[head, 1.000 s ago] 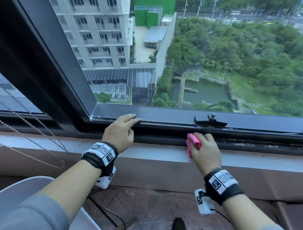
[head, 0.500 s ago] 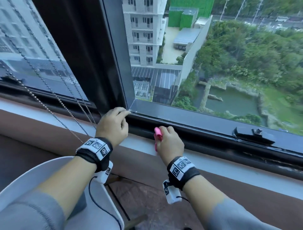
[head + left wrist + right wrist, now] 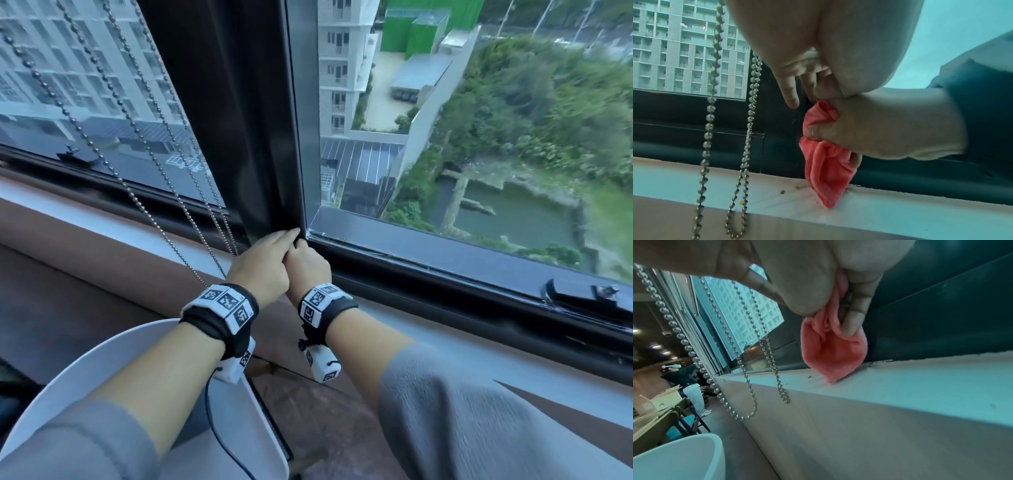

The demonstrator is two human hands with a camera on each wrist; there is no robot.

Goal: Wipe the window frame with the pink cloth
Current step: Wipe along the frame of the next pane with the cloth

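Pink cloth [image 3: 833, 352] — tip on sill [image 3: 920, 386]

No text, label or number can be read anywhere.

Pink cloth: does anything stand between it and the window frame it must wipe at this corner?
Nothing visible does. The right hand grips the pink cloth against the dark window frame; its lower tip touches the sill. The bead chains hang to one side, apart from it.
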